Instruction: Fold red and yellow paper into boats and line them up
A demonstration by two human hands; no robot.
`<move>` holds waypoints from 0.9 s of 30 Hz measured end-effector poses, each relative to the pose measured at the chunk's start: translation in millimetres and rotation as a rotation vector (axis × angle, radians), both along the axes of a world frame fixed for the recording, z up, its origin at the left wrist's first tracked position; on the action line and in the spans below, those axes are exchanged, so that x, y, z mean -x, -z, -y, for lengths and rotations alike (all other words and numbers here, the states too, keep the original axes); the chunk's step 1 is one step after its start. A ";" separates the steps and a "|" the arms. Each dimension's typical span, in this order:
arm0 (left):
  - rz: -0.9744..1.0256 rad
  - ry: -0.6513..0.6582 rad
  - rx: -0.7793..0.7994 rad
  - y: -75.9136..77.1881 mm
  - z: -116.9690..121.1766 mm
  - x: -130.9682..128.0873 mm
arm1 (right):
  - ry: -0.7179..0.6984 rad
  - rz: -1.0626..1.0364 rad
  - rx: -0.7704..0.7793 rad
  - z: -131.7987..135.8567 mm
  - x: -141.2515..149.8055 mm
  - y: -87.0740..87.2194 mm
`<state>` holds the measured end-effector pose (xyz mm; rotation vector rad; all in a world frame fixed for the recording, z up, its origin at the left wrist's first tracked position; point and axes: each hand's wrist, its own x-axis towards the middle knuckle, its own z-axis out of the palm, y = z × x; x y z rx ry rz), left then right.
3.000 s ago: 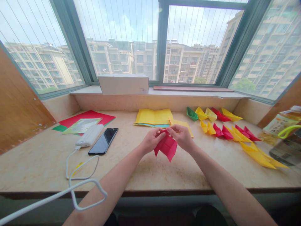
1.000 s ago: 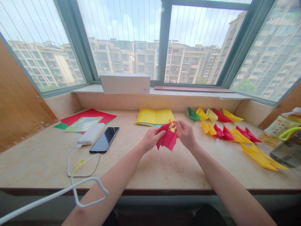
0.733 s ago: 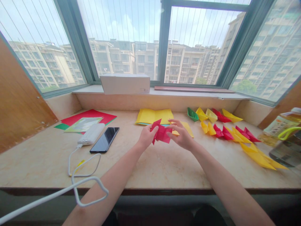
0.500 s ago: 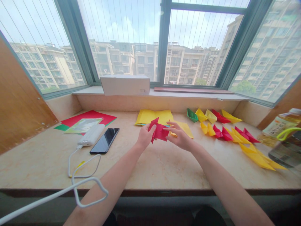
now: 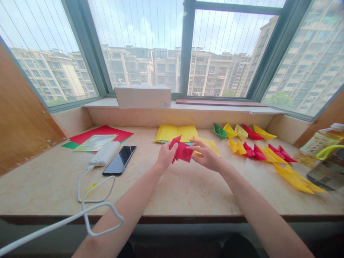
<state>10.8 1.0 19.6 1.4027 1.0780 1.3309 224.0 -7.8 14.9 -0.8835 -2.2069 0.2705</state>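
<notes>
Clock directions are read from the folded red paper piece [image 5: 184, 153], which lies at the centre of the arrangement, between the two hands and above the pale marbled countertop [image 5: 188, 193]. The left hand [image 5: 166, 156], at 9 o'clock, pinches the paper's near side, thumb on top and fingers partly hidden beneath. The right hand [image 5: 206, 156], at 3 o'clock, has its fingers spread and slightly curved, the tips at the paper's opposite edge; whether they press on it cannot be told.

At 11 o'clock lies a stack of creased yellow sheets [image 5: 176, 133]; a yellow-orange sheet [image 5: 212, 145] lies partly behind the right hand. From 2 to 3 o'clock, a row of folded paper boats begins with a green one [image 5: 220, 132]. Nearer stand yellow and red folded paper pieces [image 5: 252, 152], at 3 o'clock, with a clear labelled bottle [image 5: 317, 143] beyond their far end.

At 9 o'clock rest a black smartphone [image 5: 120, 160] and, just beside it, a white power bank [image 5: 105, 154]; its white cable [image 5: 103, 206] loops at 8 o'clock. A white rectangular box [image 5: 142, 98] stands on the sill between 10 and 11 o'clock.
</notes>
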 end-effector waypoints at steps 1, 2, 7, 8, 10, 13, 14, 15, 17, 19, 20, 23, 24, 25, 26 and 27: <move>-0.006 -0.005 0.000 -0.1 0.0 -0.2 | -0.003 0.002 -0.001 -0.4 -0.2 0.4; -0.012 -0.010 0.001 -0.2 0.1 -0.4 | -0.005 0.004 -0.002 -0.8 -0.6 0.7; -0.037 -0.024 0.002 -1.2 0.8 -1.0 | -0.004 -0.002 -0.014 -3.0 -3.8 2.7; -0.042 -0.026 0.003 -1.4 0.9 -0.9 | -0.003 -0.002 -0.014 -3.2 -4.3 2.8; -0.054 -0.026 0.009 -1.5 0.8 -0.4 | 0.004 -0.003 -0.012 -3.1 -5.1 2.7; -0.071 -0.016 0.015 -0.4 0.0 0.1 | 0.015 -0.011 -0.010 -2.5 -5.0 1.4; -0.077 -0.010 0.014 0.1 -0.2 0.1 | 0.014 -0.016 -0.010 -2.3 -4.7 0.8; -0.084 -0.005 0.012 0.6 -0.5 0.1 | 0.010 -0.022 -0.010 -2.2 -4.5 0.3; -0.098 0.000 0.009 1.4 -0.6 -0.1 | -0.005 -0.030 -0.004 -2.1 -4.2 -0.9; -0.107 0.000 0.007 1.7 -0.4 -0.4 | -0.016 -0.040 0.003 -2.2 -4.6 -2.2; -0.109 0.001 0.005 1.7 -0.2 -0.6 | -0.022 -0.045 0.007 -2.1 -5.1 -2.9; -0.108 0.010 -0.009 1.8 0.4 -1.3 | -0.040 -0.053 0.027 -1.7 -7.1 -5.2; -0.110 0.016 -0.015 2.0 0.6 -1.5 | -0.039 -0.055 0.034 -1.4 -7.7 -5.9; -0.115 0.023 -0.021 2.4 0.6 -1.7 | -0.035 -0.054 0.042 -1.2 -8.1 -6.5; -0.121 0.025 -0.028 3.0 0.5 -1.9 | -0.027 -0.054 0.047 -0.9 -8.2 -6.9; -0.131 0.023 -0.035 3.7 0.1 -2.0 | -0.018 -0.054 0.050 -0.8 -7.9 -7.1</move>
